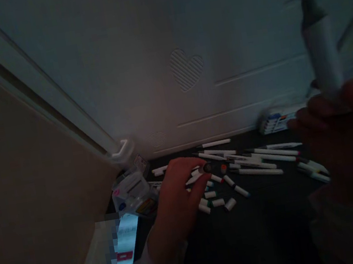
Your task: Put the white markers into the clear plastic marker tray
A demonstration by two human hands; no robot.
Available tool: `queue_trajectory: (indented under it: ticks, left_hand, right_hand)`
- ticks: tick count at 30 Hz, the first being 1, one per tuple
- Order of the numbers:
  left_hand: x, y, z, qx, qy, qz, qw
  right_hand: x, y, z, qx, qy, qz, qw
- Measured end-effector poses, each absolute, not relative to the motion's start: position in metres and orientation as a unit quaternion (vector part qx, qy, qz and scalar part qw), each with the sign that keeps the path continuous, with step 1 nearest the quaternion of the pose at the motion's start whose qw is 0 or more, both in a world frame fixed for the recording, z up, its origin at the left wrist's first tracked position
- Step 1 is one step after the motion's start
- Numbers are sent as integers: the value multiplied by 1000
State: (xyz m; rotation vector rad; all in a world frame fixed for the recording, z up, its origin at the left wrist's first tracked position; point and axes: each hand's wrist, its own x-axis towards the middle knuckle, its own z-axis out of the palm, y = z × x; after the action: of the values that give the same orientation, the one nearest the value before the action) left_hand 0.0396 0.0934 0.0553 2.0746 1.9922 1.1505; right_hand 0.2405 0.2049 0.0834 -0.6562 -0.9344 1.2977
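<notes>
My right hand (pixel 347 131) is raised close to the camera at the right. Its fingers are wrapped round the lower part of a white marker (pixel 323 55), which stands nearly upright with its dark tip bare and pointing up. Low over the dark table, my left hand (pixel 179 189) pinches a small marker cap (pixel 207 167) between thumb and fingertips, its dark hollow end facing right. Several loose white caps (pixel 218 203) lie just below and right of that hand. A scatter of white markers (pixel 258 171) covers the table between my two hands.
A clear plastic case (pixel 132 190) stands at the left, with a lit phone screen (pixel 127 242) in front of it. At the back right is a pack of markers (pixel 277 121). A pale panel with an embossed heart (pixel 186 69) rises behind the table (pixel 248 245).
</notes>
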Motion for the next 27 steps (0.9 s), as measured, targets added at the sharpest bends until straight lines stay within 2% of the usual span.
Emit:
queue_trajectory:
  ticks: [4,9,13,16,19,23,25,27]
  left_hand:
    - [51,83,79,668,599,438,62]
    - [57,85,82,636,555,520,130]
    - [62,98,84,460,484,705,237]
    - [57,111,84,300,386,827,276]
    - [42,120,82,259,307,854,330]
    - [23,123,83,128,266,838,459]
    - [19,123,84,69,240,828,501]
    - [19,124,85,36,215,819,531]
  right_hand:
    - [239,204,87,-237,-408,581,664]
    - [236,209,81,-235,-422,586,650]
    - [234,209,73,-226,-426,613,625]
    - [231,207,69,-239,-426,625,609]
    - [225,205,68,-266,-421,617,609]
    - [221,203,61,-330,-449,581,593]
    - [223,198,53,-380,-485,544,569]
    - [227,188,44,-415,-548,456,566]
